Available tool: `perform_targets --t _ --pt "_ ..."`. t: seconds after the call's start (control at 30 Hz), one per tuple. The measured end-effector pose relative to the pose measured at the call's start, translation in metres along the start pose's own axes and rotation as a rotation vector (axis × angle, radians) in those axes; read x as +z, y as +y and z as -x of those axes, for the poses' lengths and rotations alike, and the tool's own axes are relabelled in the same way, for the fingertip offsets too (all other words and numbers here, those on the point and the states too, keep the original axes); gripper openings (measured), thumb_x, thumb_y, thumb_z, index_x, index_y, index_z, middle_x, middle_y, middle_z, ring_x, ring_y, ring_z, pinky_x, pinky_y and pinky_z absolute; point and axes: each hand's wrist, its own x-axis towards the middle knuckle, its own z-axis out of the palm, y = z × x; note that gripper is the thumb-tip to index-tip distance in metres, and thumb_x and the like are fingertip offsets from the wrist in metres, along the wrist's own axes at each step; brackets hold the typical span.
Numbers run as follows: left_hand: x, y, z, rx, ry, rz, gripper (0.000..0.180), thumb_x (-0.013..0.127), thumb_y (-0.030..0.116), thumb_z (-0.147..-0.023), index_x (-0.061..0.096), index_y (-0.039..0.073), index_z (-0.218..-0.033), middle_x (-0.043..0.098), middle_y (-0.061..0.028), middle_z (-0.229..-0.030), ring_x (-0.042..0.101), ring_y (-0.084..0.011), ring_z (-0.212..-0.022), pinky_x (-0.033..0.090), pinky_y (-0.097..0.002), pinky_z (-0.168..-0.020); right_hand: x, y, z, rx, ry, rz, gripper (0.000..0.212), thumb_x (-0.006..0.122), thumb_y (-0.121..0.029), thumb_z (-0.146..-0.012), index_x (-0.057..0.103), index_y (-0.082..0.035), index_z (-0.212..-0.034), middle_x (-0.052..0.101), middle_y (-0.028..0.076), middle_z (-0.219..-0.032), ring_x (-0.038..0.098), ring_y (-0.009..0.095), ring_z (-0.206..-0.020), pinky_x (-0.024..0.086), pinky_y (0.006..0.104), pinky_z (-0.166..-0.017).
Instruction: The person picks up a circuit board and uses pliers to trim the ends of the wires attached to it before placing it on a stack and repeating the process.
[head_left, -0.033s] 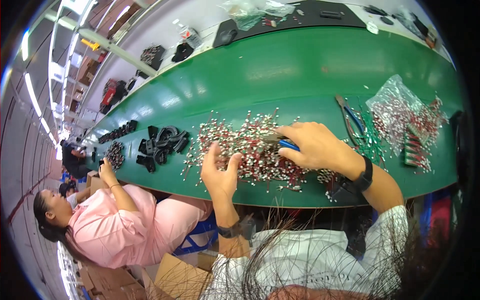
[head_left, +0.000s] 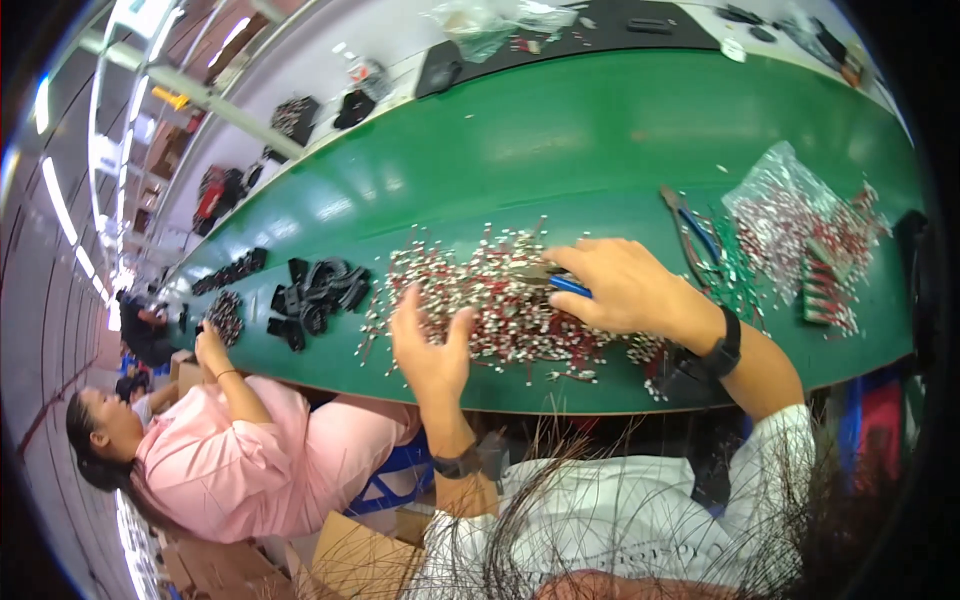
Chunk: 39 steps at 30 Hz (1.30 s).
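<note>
A wide heap of small wire leads (head_left: 500,310), red, white and black with pale ends, lies on the green tabletop. My right hand (head_left: 630,290) is closed round pliers with blue handles (head_left: 570,287); their metal jaws point left over the heap's far side. At the heap's near left part, my left hand (head_left: 432,350) hovers with thumb and fingers apart. Nothing shows between them. To the right of my right hand lie a second pair of pliers (head_left: 690,235), green wire leads (head_left: 740,265) and a clear plastic bag (head_left: 785,195) of more red-and-white leads.
Curved black parts (head_left: 325,290) lie left of the heap, with a smaller pile of leads (head_left: 225,318) beyond. A co-worker in pink (head_left: 230,450) sits at my left, one hand over the table. A black mat (head_left: 590,35) lies along the far edge.
The whole view has shifted slightly, so things sit a little further left. Both hands keep nearly the same pose, and the pliers stay in my right hand.
</note>
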Motion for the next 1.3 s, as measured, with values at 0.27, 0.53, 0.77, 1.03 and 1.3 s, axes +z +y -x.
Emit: perform_targets --t 0.27,0.53,0.77,1.03,1.3 --pt "0.018 0.092 0.048 0.461 -0.584 0.375 0.023 0.074 0.001 -0.075 0.070 0.004 -0.097 0.067 -0.0125 -0.095 0.065 -0.0297 -0.087 0.053 -0.0358 -0.078 -0.055 0.008 -0.003 -0.055 0.256 -0.125 0.035 0.066 -0.020 -0.078 0.062 0.000 -0.106 0.063 0.019 -0.086 0.062 0.038 -0.083 0.049 0.0453 -0.073" --pt "0.081 0.122 0.054 0.476 -0.803 0.341 0.035 0.067 0.005 -0.081 0.061 0.004 -0.116 0.060 -0.0177 -0.098 0.060 -0.0399 -0.087 0.050 -0.0449 -0.073 -0.080 0.011 0.006 -0.005 0.368 -0.126 0.034 0.063 -0.015 -0.074 0.061 0.005 -0.100 0.063 0.021 -0.087 0.061 0.038 -0.080 0.050 0.0425 -0.074" --pt "0.126 0.147 0.020 0.560 -0.716 0.336 0.019 0.060 0.010 -0.083 0.062 -0.002 -0.098 0.062 -0.0255 -0.095 0.059 -0.0448 -0.090 0.049 -0.0508 -0.076 -0.084 0.017 0.010 -0.060 0.445 -0.149 0.038 0.064 -0.016 -0.075 0.061 0.006 -0.105 0.064 0.022 -0.086 0.063 0.037 -0.078 0.051 0.0400 -0.073" --pt "0.156 0.142 0.023 0.543 -0.979 -0.041 0.031 0.063 0.005 -0.074 0.062 -0.003 -0.104 0.060 -0.0234 -0.111 0.056 -0.0409 -0.106 0.049 -0.0480 -0.088 -0.090 0.009 0.005 0.007 0.438 -0.145 0.040 0.067 -0.017 -0.075 0.062 0.007 -0.106 0.065 0.022 -0.089 0.064 0.036 -0.078 0.051 0.0399 -0.073" --pt "0.120 0.141 -0.003 0.393 -0.754 0.505 0.037 0.072 0.006 -0.075 0.057 -0.003 -0.108 0.062 -0.0211 -0.107 0.062 -0.0348 -0.099 0.051 -0.0433 -0.083 -0.090 0.008 0.008 -0.048 0.497 -0.171 0.037 0.062 -0.018 -0.075 0.061 0.008 -0.102 0.064 0.024 -0.086 0.064 0.036 -0.077 0.051 0.0402 -0.074"
